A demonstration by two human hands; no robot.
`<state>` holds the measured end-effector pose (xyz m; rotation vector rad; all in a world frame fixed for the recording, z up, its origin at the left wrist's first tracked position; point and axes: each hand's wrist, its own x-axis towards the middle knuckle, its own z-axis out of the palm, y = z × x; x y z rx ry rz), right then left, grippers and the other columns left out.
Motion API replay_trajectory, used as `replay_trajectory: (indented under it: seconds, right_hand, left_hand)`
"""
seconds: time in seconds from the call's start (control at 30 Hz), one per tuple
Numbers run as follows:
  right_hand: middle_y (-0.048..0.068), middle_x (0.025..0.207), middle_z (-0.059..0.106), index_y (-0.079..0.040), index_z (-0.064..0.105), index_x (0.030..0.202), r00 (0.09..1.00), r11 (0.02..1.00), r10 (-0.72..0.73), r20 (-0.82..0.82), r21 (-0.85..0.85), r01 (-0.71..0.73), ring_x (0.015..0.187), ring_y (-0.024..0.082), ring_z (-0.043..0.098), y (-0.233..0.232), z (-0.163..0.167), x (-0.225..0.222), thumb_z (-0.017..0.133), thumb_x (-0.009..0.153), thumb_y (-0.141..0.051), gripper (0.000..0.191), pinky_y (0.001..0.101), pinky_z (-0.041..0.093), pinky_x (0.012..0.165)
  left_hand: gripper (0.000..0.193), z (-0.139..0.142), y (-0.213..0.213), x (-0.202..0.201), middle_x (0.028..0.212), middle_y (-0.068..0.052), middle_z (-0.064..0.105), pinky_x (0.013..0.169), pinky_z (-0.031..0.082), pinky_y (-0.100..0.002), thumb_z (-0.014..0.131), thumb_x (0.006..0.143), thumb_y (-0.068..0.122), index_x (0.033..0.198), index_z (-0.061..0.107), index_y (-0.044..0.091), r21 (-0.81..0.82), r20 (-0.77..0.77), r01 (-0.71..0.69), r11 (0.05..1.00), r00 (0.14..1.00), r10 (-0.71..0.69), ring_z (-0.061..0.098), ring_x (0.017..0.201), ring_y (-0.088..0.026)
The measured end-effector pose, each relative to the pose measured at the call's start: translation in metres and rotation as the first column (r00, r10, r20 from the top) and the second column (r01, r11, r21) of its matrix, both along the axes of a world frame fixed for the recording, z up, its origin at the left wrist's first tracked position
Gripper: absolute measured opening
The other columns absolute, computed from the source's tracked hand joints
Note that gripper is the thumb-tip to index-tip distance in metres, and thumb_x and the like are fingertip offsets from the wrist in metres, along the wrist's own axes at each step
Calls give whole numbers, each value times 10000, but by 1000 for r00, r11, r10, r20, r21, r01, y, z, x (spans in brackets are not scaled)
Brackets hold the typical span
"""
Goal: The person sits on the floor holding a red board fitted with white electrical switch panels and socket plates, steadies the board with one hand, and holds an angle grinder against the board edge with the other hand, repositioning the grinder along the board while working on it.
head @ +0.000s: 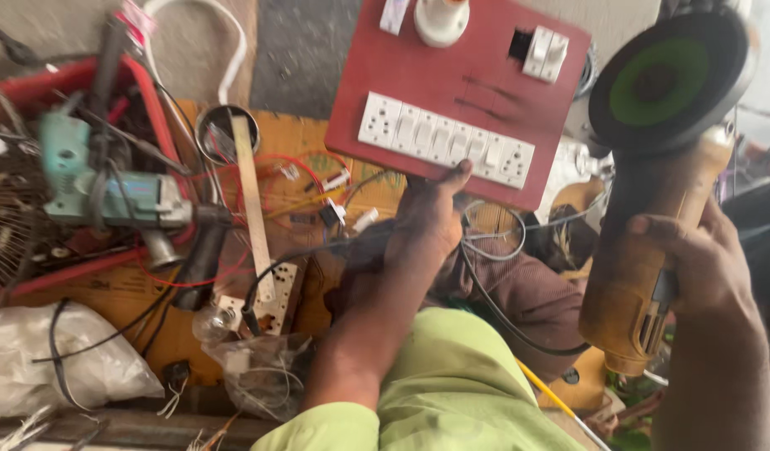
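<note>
My left hand (431,221): fingers curled under the lower edge of a dark red switch board (464,79), thumb on top near the white row of switches and sockets (446,139); the board is held up, tilted, above the surface.

My right hand (706,259): wrapped round the yellow-brown body of an angle grinder (648,250), nose pointing up, its round black guard and green disc (662,82) just right of the board.

On the board: a white lamp holder (441,17) at the top edge, a pair of white switches (545,54) at the upper right beside a dark cut-out.

Cables: a black cord (485,292) runs down below the board across my lap, over a brown cloth (527,292).

On the cardboard-covered surface (126,288), to the left: a teal power drill (101,188) lying against a red crate (63,79); a wooden ruler (253,205) laid lengthwise; a small round metal tin (222,125); loose red wires (293,175); a white socket plate (272,305) under the ruler's near end; a clear bulb (211,321); a white plastic bag (34,363) at the near left corner.

Far left: a wire fan grille (5,225), partly cut off.

Sleeve: light green (451,392).
</note>
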<state>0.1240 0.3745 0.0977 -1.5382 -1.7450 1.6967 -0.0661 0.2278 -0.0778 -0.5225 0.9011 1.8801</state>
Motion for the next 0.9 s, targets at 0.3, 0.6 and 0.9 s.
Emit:
replay_trajectory:
  seconds: [0.3, 0.6, 0.9]
  right_hand:
    - [74, 1209, 658, -24, 549, 1449, 998, 997, 56, 3, -45, -56, 1051, 190, 657, -13, -16, -30, 670, 826, -33, 634, 312, 541, 905]
    - [61, 1184, 657, -24, 564, 1426, 997, 996, 24, 68, -87, -18, 1033, 185, 659, -11, -27, -53, 689, 785, -81, 656, 300, 546, 888]
    - [67, 1144, 647, -36, 554, 1389, 987, 992, 87, 135, -100, -74, 1007, 185, 649, -6, -36, -82, 736, 754, -115, 666, 329, 545, 874]
  left_hand:
    - [745, -19, -5, -8, 1317, -19, 617, 977, 460, -530, 862, 731, 152, 1371, 491, 236, 25, 59, 10, 1000, 998, -11, 566, 1237, -230]
    - [487, -39, 7, 13, 1277, -28, 607, 1064, 454, -552, 793, 897, 120, 1323, 559, 96, 154, 215, -146, 977, 970, 111, 533, 1253, -175]
    - [736, -50, -11, 2, 1262, -159, 491, 1114, 456, -729, 871, 872, 323, 1453, 505, 58, 252, 337, 30, 967, 934, -117, 486, 1174, -348]
